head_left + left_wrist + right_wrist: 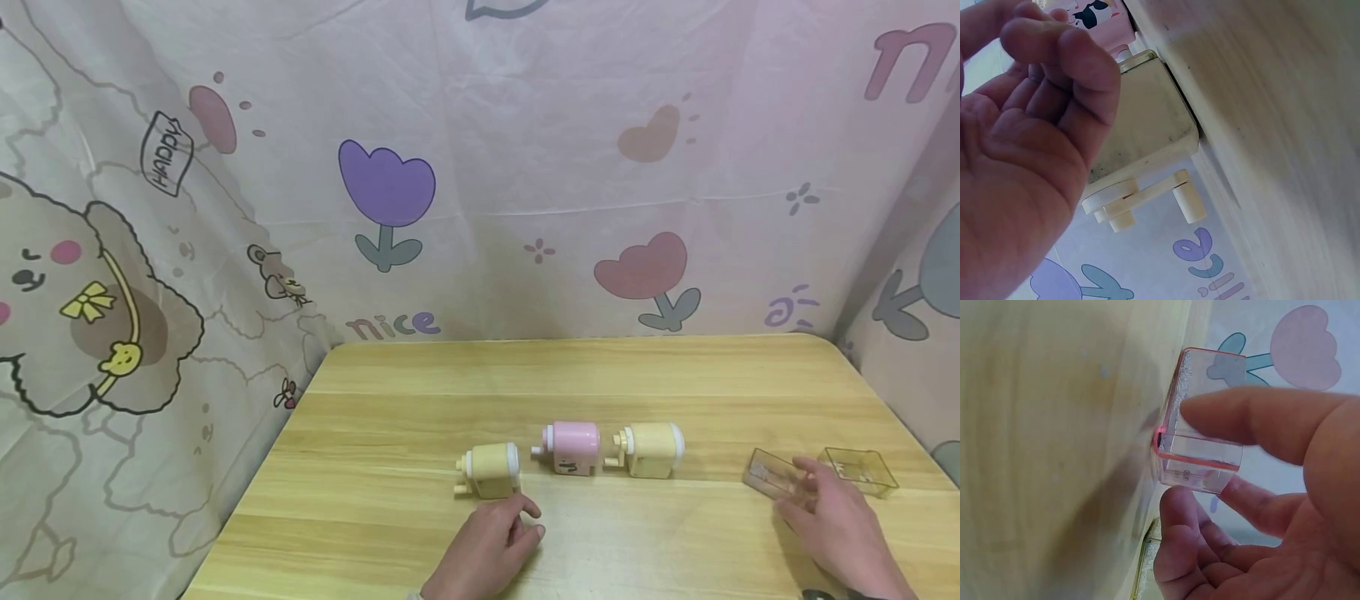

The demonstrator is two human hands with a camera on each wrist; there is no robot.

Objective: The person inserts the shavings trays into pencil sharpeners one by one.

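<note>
The right hand (840, 512) has its thumb and fingers curled round the near end of a clear pinkish plastic box (780, 477), which lies to the left of the palm with its long axis slanting from far left toward the wrist; this hand is by far the nearer. Just beyond its fingers, to the right, is a clear yellow plastic box (868, 472). The left hand (487, 546), loosely curled and holding nothing, rests just in front of a pale-yellow plastic crank sharpener (492, 471), whether touching I cannot tell.
</note>
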